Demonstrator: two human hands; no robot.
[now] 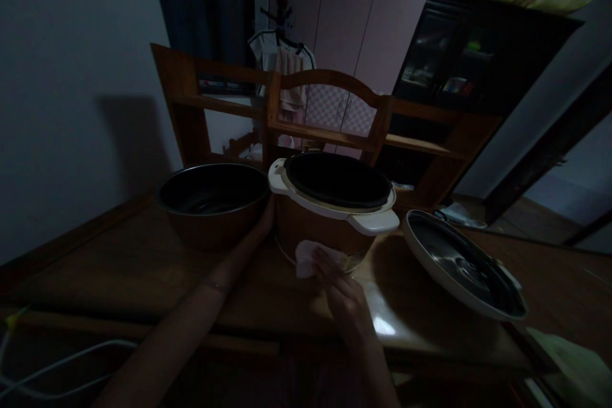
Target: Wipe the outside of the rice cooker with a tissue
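Observation:
A rice cooker (pixel 329 217) with a brown body and a white rim stands open on the wooden table (pixel 119 268). My right hand (pixel 344 290) presses a white cloth (pixel 306 258) against the cooker's front side, its fingers closed over the cloth. My left arm reaches to the cooker's left side. My left hand (pixel 268 213) lies against that side, between the cooker and a metal bowl (pixel 213 201); its fingers are hidden.
The cooker's lid (pixel 461 264) lies upside down on the table to the right. A wooden chair back (pixel 329 108) and shelf frame stand behind the table. White cables (pixel 52 366) hang at the lower left. The room is dim.

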